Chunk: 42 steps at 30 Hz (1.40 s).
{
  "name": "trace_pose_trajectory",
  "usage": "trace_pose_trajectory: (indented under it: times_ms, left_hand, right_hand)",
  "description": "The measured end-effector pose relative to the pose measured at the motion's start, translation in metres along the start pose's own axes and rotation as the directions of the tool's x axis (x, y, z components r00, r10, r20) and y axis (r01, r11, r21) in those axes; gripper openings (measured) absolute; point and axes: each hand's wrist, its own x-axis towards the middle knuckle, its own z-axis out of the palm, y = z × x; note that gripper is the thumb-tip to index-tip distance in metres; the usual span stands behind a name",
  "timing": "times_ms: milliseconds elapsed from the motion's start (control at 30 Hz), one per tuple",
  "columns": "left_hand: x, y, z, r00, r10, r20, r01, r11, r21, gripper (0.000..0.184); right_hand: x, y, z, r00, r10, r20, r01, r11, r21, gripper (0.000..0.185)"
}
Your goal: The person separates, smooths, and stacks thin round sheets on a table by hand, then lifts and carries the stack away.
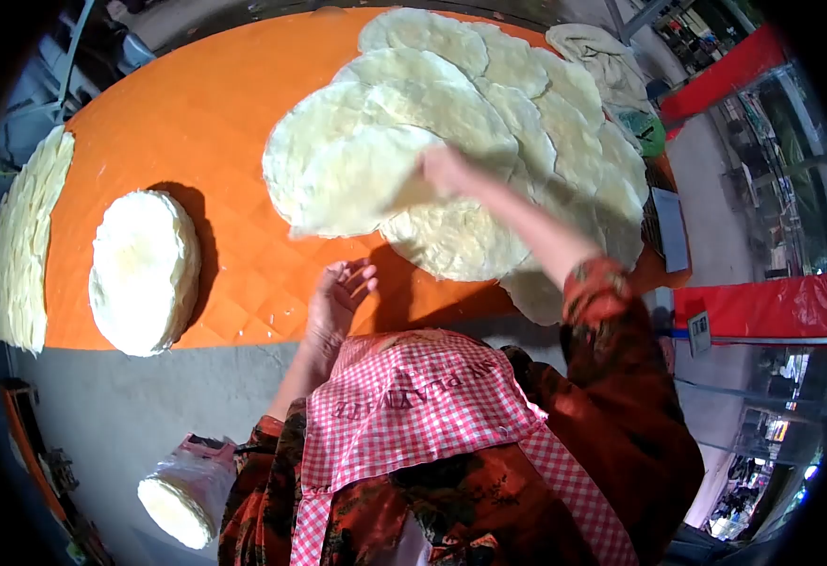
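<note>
Pinching the sheet (352,179) by its edge above the overlapping rounds (564,141), your right hand (444,172) could rip it with one sharp tug; your left hand (340,291), loosely curled, holds nothing.

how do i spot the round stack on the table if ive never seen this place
Find the big orange table and look at its left part, near the edge closest to the person. The pale, thick round stack stands there, between a long row at the left end and overlapping sheets on the right. Unlike them, it is one lone, compact pile.
</note>
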Motion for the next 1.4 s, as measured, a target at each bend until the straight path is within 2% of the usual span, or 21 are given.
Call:
trace_pose_trajectory:
  times_ms: [67, 100, 133, 200, 233, 300, 400, 433, 467, 500, 533, 567, 667, 700, 767, 867, 1033, 1100, 1200, 1267, 1400]
  left_hand:
    - [0.009, 0.011, -0.012, 0.993, 0.040, -0.110, -0.034, 0.998, 0.056, 0.012]
    - [0.013, 0.018, -0.016, 0.989, 0.037, -0.140, -0.028, 0.998, 0.062, 0.011]
    - [0.015, 0.023, -0.021, 0.985, 0.034, -0.168, -0.024, 0.998, 0.065, 0.011]
    - [0.016, 0.031, -0.020, 0.977, 0.008, -0.214, 0.004, 0.998, 0.058, 0.010]
    - [0.019, 0.033, -0.021, 0.979, -0.012, -0.203, 0.025, 0.998, 0.059, 0.009]
    - [0.028, 0.037, -0.021, 0.983, -0.043, -0.180, 0.053, 0.997, 0.049, 0.009]
    - [0.048, 0.044, -0.005, 0.991, -0.096, -0.098, 0.104, 0.992, 0.073, 0.010]
    - [0.058, 0.045, 0.001, 0.990, -0.107, -0.090, 0.115, 0.990, 0.085, 0.011]
    - [0.070, 0.045, 0.008, 0.990, -0.119, -0.081, 0.126, 0.987, 0.097, 0.011]
    - [0.081, 0.043, 0.016, 0.988, -0.132, -0.075, 0.140, 0.984, 0.111, 0.012]
    - [0.092, 0.042, 0.028, 0.985, -0.143, -0.098, 0.156, 0.976, 0.153, 0.020]
    - [0.106, 0.038, 0.036, 0.985, -0.139, -0.101, 0.156, 0.968, 0.194, 0.024]
    - [0.151, 0.022, 0.041, 0.992, -0.096, -0.085, 0.120, 0.930, 0.348, 0.041]
    - [0.162, 0.020, 0.044, 0.989, -0.088, -0.115, 0.125, 0.921, 0.368, 0.040]
    - [0.177, 0.019, 0.055, 0.981, -0.081, -0.179, 0.149, 0.901, 0.407, 0.038]
    - [0.187, 0.022, 0.055, 0.943, -0.210, -0.258, 0.296, 0.883, 0.365, 0.025]
    - [0.199, 0.021, 0.061, 0.927, -0.264, -0.265, 0.349, 0.866, 0.358, 0.014]
    - [0.207, 0.013, 0.055, 0.935, -0.250, -0.252, 0.338, 0.841, 0.422, 0.013]
    - [0.210, 0.002, 0.066, 0.974, 0.030, -0.226, 0.128, 0.748, 0.651, 0.005]
    - [0.217, -0.007, 0.060, 0.963, 0.016, -0.269, 0.137, 0.830, 0.540, 0.007]
    - [0.215, -0.013, 0.060, 0.955, -0.124, -0.271, 0.194, 0.948, 0.252, 0.014]
  right_hand:
    - [0.059, -0.012, -0.091, 0.907, -0.316, -0.279, 0.241, 0.932, -0.270, 0.025]
    - [0.047, -0.049, -0.140, 0.793, -0.401, -0.458, 0.355, 0.916, -0.187, 0.028]
    - [0.073, -0.051, -0.189, 0.777, -0.479, -0.407, 0.407, 0.877, -0.256, 0.027]
    - [0.064, -0.081, -0.241, 0.754, -0.272, -0.598, 0.257, 0.960, -0.114, 0.012]
    - [0.024, -0.119, -0.252, 0.689, -0.315, -0.653, 0.362, 0.930, -0.066, 0.016]
    - [0.003, -0.133, -0.266, 0.201, -0.801, -0.565, 0.406, 0.593, -0.696, 0.015]
    - [-0.012, -0.099, -0.222, 0.443, -0.750, -0.491, 0.209, 0.619, -0.757, 0.017]
    - [-0.016, -0.091, -0.186, 0.548, -0.603, -0.580, 0.255, 0.781, -0.571, 0.013]
    - [-0.020, -0.073, -0.152, 0.642, -0.546, -0.538, 0.209, 0.800, -0.562, 0.010]
    - [-0.010, -0.048, -0.113, 0.605, -0.537, -0.587, 0.188, 0.814, -0.550, 0.009]
    - [0.000, -0.022, -0.075, 0.845, -0.229, -0.483, -0.081, 0.839, -0.538, 0.022]
    - [0.009, 0.020, -0.029, 0.800, -0.265, -0.538, 0.036, 0.916, -0.399, 0.023]
    - [0.016, 0.082, 0.068, 0.900, 0.011, -0.436, -0.142, 0.953, -0.268, 0.023]
    - [0.013, 0.086, 0.075, 0.941, 0.040, -0.335, -0.125, 0.964, -0.236, 0.023]
    - [0.011, 0.079, 0.073, 0.916, 0.111, -0.386, -0.183, 0.971, -0.155, 0.021]
    - [0.009, 0.091, 0.064, 0.877, -0.056, -0.477, -0.028, 0.985, -0.168, 0.016]
    - [0.028, 0.092, -0.012, 0.800, -0.081, -0.595, 0.008, 0.992, -0.124, 0.022]
    - [0.024, 0.066, -0.069, 0.679, -0.224, -0.699, 0.129, 0.974, -0.187, 0.026]
    - [0.004, 0.034, -0.074, 0.684, -0.241, -0.688, 0.036, 0.954, -0.299, 0.025]
    - [0.000, 0.036, -0.038, 0.700, -0.241, -0.672, 0.034, 0.952, -0.305, 0.024]
    - [0.004, 0.077, 0.061, 0.900, -0.119, -0.419, 0.021, 0.973, -0.232, 0.022]
